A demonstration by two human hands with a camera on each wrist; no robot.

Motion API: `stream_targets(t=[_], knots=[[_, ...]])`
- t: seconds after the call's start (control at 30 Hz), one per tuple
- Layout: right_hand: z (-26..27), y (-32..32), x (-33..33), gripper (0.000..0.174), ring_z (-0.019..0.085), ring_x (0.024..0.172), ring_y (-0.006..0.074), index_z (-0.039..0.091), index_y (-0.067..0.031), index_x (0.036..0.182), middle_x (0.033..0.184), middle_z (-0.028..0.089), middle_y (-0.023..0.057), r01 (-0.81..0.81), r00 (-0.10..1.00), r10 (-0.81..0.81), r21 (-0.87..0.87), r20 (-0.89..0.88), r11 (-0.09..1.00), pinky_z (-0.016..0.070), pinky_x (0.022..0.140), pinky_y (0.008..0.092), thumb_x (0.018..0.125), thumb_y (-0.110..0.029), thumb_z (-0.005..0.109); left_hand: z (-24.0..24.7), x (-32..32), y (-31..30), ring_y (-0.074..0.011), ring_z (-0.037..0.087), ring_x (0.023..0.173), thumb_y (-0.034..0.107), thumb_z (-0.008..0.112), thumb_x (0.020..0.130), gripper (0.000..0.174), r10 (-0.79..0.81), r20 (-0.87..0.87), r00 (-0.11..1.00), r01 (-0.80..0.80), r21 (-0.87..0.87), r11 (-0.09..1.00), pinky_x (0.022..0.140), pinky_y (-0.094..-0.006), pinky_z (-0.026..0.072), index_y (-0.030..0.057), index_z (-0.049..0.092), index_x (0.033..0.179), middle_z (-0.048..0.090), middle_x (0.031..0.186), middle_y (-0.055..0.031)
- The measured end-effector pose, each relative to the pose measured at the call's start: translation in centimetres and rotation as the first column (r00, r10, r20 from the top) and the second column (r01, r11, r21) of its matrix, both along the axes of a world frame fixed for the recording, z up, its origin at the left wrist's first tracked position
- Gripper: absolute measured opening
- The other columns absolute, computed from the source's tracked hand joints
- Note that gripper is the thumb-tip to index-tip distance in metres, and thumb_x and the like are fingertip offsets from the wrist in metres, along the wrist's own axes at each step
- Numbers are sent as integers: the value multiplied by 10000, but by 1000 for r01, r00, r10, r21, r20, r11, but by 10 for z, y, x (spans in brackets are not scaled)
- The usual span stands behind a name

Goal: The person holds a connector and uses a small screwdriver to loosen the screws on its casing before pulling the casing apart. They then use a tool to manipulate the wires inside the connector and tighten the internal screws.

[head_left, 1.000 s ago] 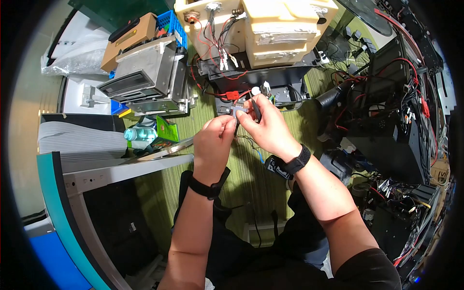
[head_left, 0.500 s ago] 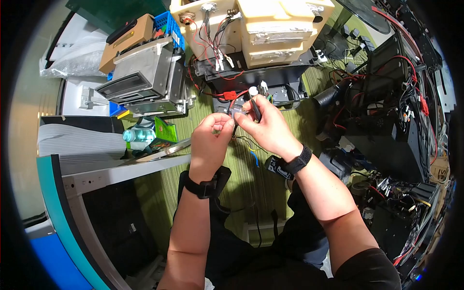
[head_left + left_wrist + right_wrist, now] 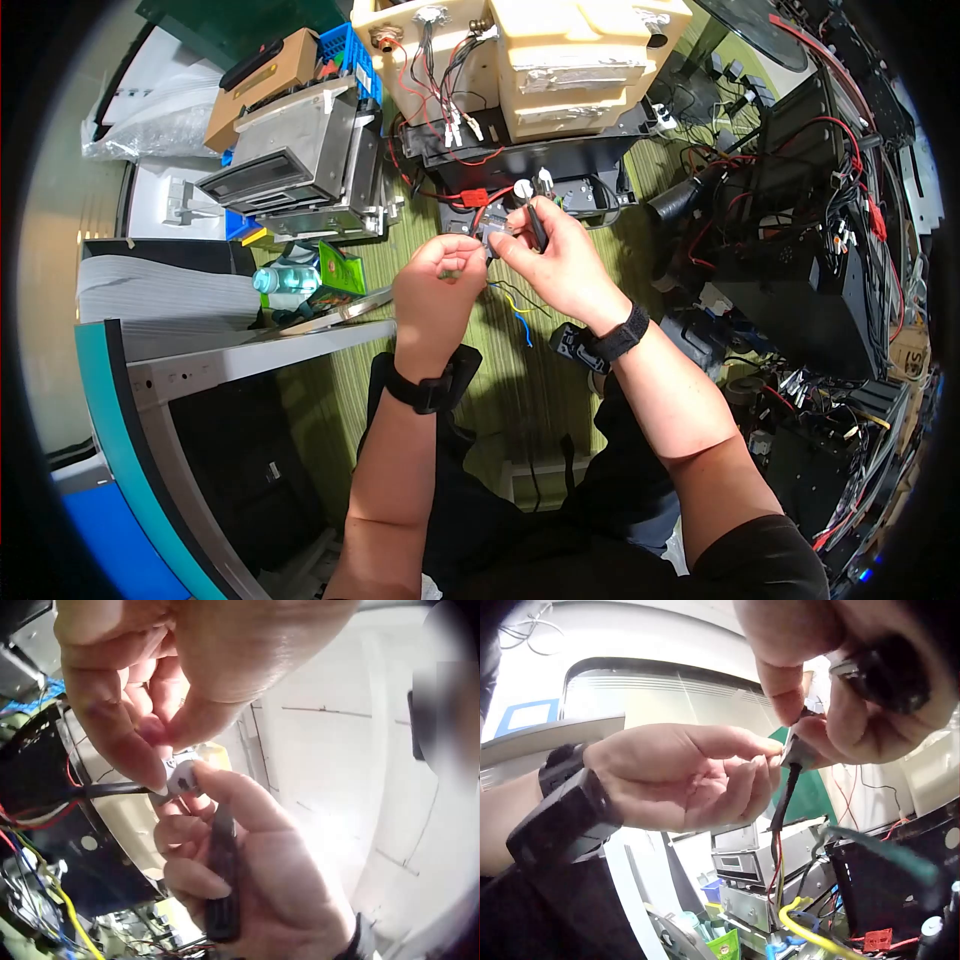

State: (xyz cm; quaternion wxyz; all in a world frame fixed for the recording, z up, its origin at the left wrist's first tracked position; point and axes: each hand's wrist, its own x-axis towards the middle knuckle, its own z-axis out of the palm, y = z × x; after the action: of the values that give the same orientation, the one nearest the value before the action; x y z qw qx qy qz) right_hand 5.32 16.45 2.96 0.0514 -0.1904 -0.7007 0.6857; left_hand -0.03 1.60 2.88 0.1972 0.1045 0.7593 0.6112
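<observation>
Both hands meet over a small grey connector (image 3: 182,778). My left hand (image 3: 438,285) pinches it between thumb and fingertips, right where a black-sleeved cable (image 3: 786,799) enters. From the other side, the thumb and forefinger of my right hand (image 3: 560,265) grip the connector body. A black-handled tool (image 3: 223,892) lies across the right palm under the curled fingers; its tip is hidden. Red and yellow wires come out of the sleeve's lower end, and a blue wire (image 3: 526,330) hangs below the hands in the head view.
Beyond the hands sits a black chassis (image 3: 530,155) carrying a cream-coloured housing (image 3: 575,70) with loose wires. Stacked metal units (image 3: 290,150) stand to the left, near a water bottle (image 3: 290,278). Black equipment with tangled cables (image 3: 800,300) fills the right side.
My left hand has shifted slightly left, its fingers a little looser. The tool handle in my right hand has tilted somewhat. More of the yellow and blue wires shows below the hands.
</observation>
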Motion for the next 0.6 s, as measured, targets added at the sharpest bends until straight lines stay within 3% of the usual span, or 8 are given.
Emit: stream_targets(t=[0.03,0.13,0.33,0.53,0.6], knots=[[0,0,0,235,432,686,43,529,-48,893,750,499,-44,-1,1000,1,-1,1,1000,395,623,217,852,-185,716,-1,1,0,-71,613,725,60,647,880,146,-34,-145,989,18,-111,994,651,-217,522,-29,624,993,657,833,-35],[0,1,0,227,430,689,39,528,-48,889,757,502,-49,12,1000,-12,25,-7,1000,393,622,214,854,-176,712,-2,4,2,-77,627,736,56,663,868,184,-44,-181,982,21,-129,991,656,-205,507,-36,635,1025,684,863,-63],[5,3,0,224,427,667,35,538,-50,873,732,498,-56,5,997,-4,-10,80,1000,390,609,209,845,-178,720,1,4,0,-81,657,776,72,655,880,211,-66,-66,996,59,-99,993,678,-204,509,-50,656,1053,705,886,-88],[5,4,0,230,426,664,29,543,-50,876,726,497,-57,-16,998,18,-31,66,999,389,602,204,846,-191,722,-1,0,-3,-99,674,774,109,637,904,224,-101,-101,990,91,-101,991,693,-209,519,-57,657,1053,708,863,-80],[2,4,0,234,475,625,39,532,-31,899,697,540,-34,-13,999,13,-13,35,1000,426,579,222,843,-176,707,-1,0,-3,-101,675,774,107,635,905,222,-104,-96,990,95,-93,991,696,-209,521,-57,657,1052,708,862,-80]])
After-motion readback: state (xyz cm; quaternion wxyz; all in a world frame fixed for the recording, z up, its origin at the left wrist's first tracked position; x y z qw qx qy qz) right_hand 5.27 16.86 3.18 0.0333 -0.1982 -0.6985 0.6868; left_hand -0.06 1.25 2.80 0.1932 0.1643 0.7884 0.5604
